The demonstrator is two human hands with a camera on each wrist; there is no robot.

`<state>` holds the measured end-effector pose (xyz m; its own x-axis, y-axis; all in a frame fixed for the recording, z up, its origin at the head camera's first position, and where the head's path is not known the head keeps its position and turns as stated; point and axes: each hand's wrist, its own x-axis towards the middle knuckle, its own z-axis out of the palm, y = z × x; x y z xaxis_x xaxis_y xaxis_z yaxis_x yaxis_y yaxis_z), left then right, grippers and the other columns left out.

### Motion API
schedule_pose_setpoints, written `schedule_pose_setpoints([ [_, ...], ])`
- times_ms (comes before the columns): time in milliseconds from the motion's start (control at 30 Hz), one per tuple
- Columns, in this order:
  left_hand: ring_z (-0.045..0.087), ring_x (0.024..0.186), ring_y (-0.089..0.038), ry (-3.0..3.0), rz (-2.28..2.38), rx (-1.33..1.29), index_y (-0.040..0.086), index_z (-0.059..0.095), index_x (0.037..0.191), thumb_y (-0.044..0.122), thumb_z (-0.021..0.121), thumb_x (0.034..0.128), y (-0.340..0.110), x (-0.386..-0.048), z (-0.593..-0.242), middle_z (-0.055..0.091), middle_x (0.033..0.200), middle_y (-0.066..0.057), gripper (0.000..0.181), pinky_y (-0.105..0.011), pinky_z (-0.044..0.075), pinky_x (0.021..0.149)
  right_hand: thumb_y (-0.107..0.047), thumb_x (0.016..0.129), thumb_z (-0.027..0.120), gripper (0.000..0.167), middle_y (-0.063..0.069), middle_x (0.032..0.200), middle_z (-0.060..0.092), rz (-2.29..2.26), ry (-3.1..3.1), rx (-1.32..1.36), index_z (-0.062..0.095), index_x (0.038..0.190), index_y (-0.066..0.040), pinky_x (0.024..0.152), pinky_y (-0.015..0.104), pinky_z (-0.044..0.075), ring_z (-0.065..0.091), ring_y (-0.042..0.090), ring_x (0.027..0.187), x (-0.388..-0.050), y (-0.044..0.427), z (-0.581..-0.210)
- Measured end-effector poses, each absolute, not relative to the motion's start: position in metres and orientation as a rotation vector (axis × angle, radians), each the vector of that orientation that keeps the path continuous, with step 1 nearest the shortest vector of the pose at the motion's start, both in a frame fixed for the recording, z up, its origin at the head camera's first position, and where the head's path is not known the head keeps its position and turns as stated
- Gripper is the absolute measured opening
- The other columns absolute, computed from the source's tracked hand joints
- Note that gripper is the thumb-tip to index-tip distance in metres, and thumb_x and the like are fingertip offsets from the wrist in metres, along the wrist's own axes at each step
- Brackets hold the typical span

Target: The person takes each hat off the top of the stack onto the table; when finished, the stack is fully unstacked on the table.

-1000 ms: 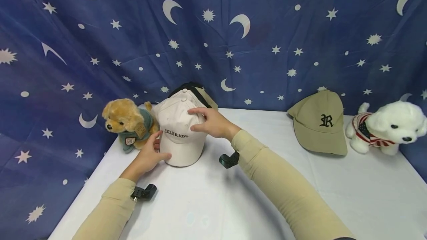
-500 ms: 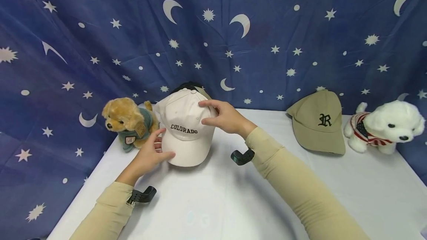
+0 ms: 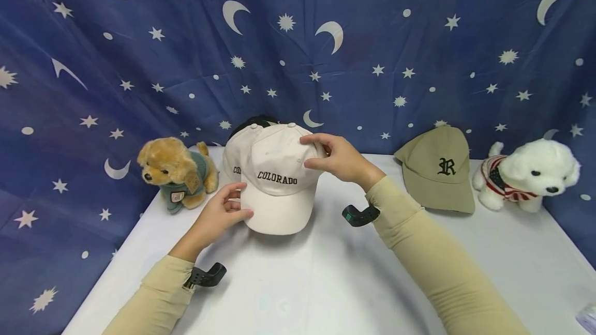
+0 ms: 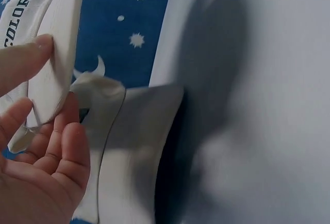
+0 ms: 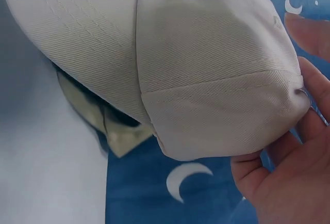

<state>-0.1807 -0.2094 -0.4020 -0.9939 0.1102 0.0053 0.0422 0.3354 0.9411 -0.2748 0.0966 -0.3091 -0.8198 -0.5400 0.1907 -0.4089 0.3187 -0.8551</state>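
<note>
A cream baseball cap (image 3: 279,210) lettered COLORADO is held up off the table between my two hands. My left hand (image 3: 219,218) pinches the edge of its brim; in the left wrist view the thumb lies on top of the brim (image 4: 63,53) and the fingers are under it. My right hand (image 3: 343,158) grips the crown at the right, with fingers curled at the back of the cap (image 5: 221,95) in the right wrist view. Behind it stands a second cream cap (image 3: 236,155), its lettering partly covered. A black cap (image 3: 251,122) shows behind that one.
Left of the caps sits a golden plush dog (image 3: 169,164) in a teal top. On the right are an olive cap (image 3: 436,169) with a black letter and a white plush dog (image 3: 542,167). A blue star-and-moon curtain (image 3: 274,40) hangs behind the white table (image 3: 298,293).
Both hands have moved right with the front cream cap, drawing it off the other caps. The second cream cap's lettering has come into sight behind it.
</note>
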Motion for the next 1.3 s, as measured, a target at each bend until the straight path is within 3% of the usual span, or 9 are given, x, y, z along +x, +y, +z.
schedule_pose_setpoints([
  [500, 0.054, 0.084, -0.015, 2.466, 1.822, 0.226, -0.003, 0.047, 0.142, -0.001, 0.077, 0.0834, -0.154, -0.190, -0.410, 0.049, 0.118, -0.018, 0.066, -0.021, 0.047, 0.067, -0.006, 0.087, 0.074, 0.049, 0.017, 0.132, 0.056, -1.575, 2.525, -0.754, 0.060, 0.134, -0.003, 0.080, 0.029, 0.053, 0.056, 0.028, 0.100, -0.271, 0.152, -0.321],
  [933, 0.060, 0.088, -0.018, 2.467, 1.769, 0.285, 0.005, 0.054, 0.141, 0.006, 0.080, 0.0822, -0.101, -0.204, -0.420, 0.057, 0.121, -0.015, 0.065, -0.029, 0.050, 0.069, -0.007, 0.089, 0.073, 0.049, 0.018, 0.138, 0.053, -1.551, 2.615, -0.671, 0.058, 0.135, 0.000, 0.080, 0.021, 0.050, 0.054, 0.028, 0.104, -0.270, 0.200, -0.322],
  [1300, 0.059, 0.085, -0.015, 2.466, 1.720, 0.302, 0.006, 0.052, 0.142, 0.008, 0.080, 0.0824, -0.066, -0.220, -0.421, 0.055, 0.126, -0.014, 0.066, -0.026, 0.048, 0.065, -0.009, 0.092, 0.071, 0.051, 0.021, 0.141, 0.049, -1.529, 2.652, -0.610, 0.053, 0.138, 0.003, 0.081, 0.016, 0.049, 0.053, 0.028, 0.107, -0.271, 0.233, -0.324],
])
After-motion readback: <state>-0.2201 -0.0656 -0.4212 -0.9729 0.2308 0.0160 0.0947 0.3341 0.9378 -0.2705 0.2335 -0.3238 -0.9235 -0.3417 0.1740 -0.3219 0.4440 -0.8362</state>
